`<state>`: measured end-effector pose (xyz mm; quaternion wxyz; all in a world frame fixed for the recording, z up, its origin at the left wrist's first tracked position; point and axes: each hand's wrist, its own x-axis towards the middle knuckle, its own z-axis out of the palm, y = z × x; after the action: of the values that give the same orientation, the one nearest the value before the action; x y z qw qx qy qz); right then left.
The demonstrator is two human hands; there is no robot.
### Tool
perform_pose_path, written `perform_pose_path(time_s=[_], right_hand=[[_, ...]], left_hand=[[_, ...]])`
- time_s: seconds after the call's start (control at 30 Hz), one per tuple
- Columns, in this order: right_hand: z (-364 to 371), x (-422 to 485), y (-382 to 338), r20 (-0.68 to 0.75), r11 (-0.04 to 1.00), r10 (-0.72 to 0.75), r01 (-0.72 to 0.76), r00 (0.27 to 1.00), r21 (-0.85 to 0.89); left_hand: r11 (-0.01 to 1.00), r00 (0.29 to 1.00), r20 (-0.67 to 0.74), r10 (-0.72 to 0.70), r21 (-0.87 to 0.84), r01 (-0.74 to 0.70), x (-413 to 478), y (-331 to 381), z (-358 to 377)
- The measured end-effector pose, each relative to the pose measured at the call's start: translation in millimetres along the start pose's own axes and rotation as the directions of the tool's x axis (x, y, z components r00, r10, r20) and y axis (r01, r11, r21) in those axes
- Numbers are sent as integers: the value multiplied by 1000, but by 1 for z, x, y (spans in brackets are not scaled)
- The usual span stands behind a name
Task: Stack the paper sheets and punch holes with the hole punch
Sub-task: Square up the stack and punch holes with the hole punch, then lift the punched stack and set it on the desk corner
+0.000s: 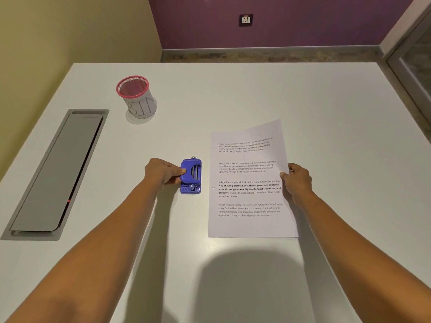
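We seem to be in an office: a white desk (256,89) with a built-in cable hatch (56,173), a mesh pen pot (137,96), and a wall socket (245,20).

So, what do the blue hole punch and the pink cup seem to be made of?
The hole punch looks like glossy blue plastic with small bare metal pins and rivets, though painted metal is possible. The cup looks like pink wire mesh, see-through near the rim, wrapped in a white paper label.

purple wall (279,24), yellow wall (70,26), white table (233,89)
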<state>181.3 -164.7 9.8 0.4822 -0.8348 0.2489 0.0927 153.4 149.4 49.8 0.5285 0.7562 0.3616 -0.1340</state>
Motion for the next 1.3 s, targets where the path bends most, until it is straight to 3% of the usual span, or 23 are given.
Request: perform_pose_path(time_s=[0.53,0.67,0.73,0.83,0.97,1.13,1.3], right_hand=[[-6,-16,-1,-7,994,4,-3,1000,109],[-12,-26,-10,32,976,-30,22,999,216],[-17,-33,-15,61,958,-70,50,996,283],[-26,-45,-24,103,910,-180,126,978,395],[-41,-58,-34,101,851,-296,214,950,479],[-59,-72,-41,35,812,-384,320,923,487],[-68,-85,-38,6,769,-402,334,916,545]], left_hand=[[995,985,-168,34,93,-18,-3,-10,-15],[969,946,-246,209,185,-166,-20,-6,-9],[958,937,-214,277,140,-251,-33,1,1],[946,945,-58,321,70,-317,-49,12,17],[917,910,164,380,-200,-347,-68,20,28],[842,858,85,506,-267,-470,-90,30,34],[782,810,-16,586,-249,-571,-106,25,40]])
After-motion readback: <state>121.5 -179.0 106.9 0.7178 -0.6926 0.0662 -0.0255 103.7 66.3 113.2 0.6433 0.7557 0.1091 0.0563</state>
